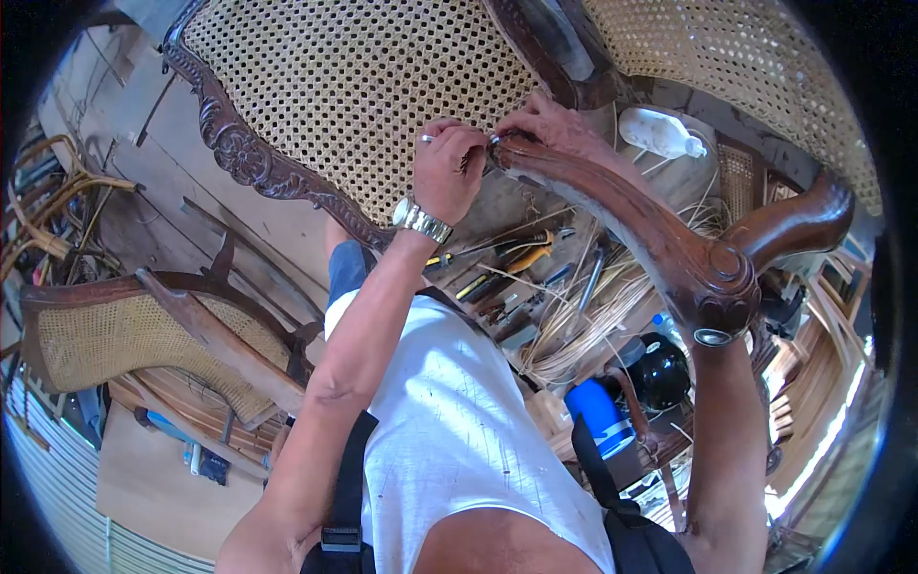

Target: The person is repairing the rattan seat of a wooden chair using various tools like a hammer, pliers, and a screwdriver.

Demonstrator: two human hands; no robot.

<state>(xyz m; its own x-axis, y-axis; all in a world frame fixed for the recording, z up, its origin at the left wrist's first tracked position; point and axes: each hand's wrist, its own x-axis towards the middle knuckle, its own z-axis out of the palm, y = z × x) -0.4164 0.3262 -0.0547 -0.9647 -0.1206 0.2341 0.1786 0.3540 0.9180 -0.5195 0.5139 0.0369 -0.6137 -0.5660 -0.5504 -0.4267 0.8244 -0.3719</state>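
Note:
A carved dark-wood chair frame [244, 158] with a woven cane panel [354, 77] lies in front of me. At the panel's near right edge my left hand [451, 170], with a ring and a metal watch, is closed with bent fingers. My right hand [559, 129] is closed too, its fingertips close to the left ones, reaching in behind a curved wooden chair leg [622, 215]. The leg crosses in front of my right forearm. Whatever the fingertips pinch is too small or hidden to make out.
Hand tools [516, 258] and loose cane strands [598, 320] lie below the leg. A white bottle [660, 132] lies beyond it. At the lower right are a blue container [601, 419] and a black round object [660, 373]. Another caned chair [124, 335] stands at left, near bundled rattan [57, 206].

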